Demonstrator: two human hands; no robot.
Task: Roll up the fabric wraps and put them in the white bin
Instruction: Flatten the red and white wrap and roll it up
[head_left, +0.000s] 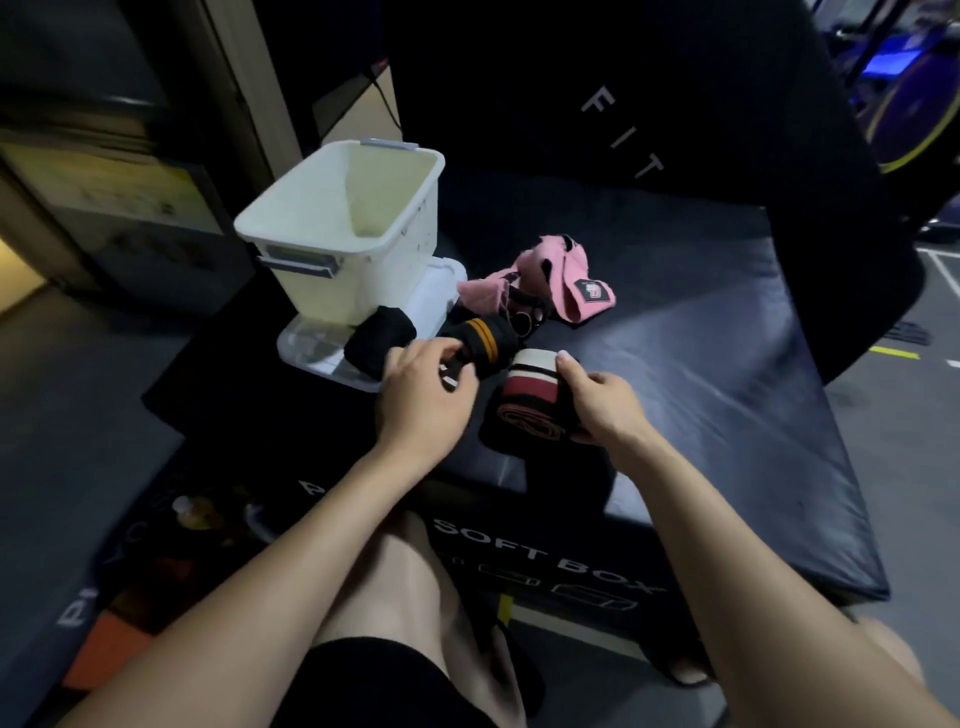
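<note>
A soft, light red-and-white striped wrap (530, 400), rolled, is gripped at its right side by the right hand (602, 405) on the near worktop (701, 364), while the orange-striped roll's (485, 343) loose end is pinched by the left hand (423, 395); white bin (291, 223) stands far left.

A black padded box (701, 395) printed "SOFT BOX" fills the middle. A clear lid (322, 353) lies flat on it. A dark upright pad (623, 104) lettered "FIT" stands behind. Low left, perhaps a bottle (195, 512).
</note>
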